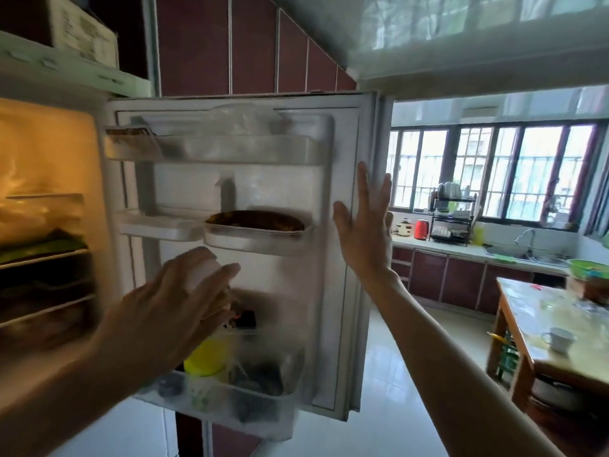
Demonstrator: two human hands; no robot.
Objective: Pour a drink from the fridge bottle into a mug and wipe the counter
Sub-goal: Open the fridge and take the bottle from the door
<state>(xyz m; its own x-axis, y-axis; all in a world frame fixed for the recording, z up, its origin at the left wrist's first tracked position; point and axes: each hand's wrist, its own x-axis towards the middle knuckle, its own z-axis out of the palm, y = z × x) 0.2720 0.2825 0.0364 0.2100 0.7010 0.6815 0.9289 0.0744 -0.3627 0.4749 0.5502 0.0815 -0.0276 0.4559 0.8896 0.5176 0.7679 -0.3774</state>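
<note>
The fridge door [342, 291] stands open in front of me. My right hand [364, 232] rests flat against its right edge, fingers spread, holding nothing. My left hand [164, 311] is closed around the white cap and neck of a bottle [204, 267] that stands in the lower door bin [263, 404]; most of the bottle's body is hidden behind my hand and blurred. A white mug [558, 338] stands on the wooden table [527, 328] at the right.
The lit fridge interior [43, 225] with shelves of food is at the left. A yellow-lidded container [206, 357] and dark items share the lower bin. The far counter [461, 249] holds a red kettle [420, 229], a dish rack and a sink. A green bowl [590, 268] sits on the table.
</note>
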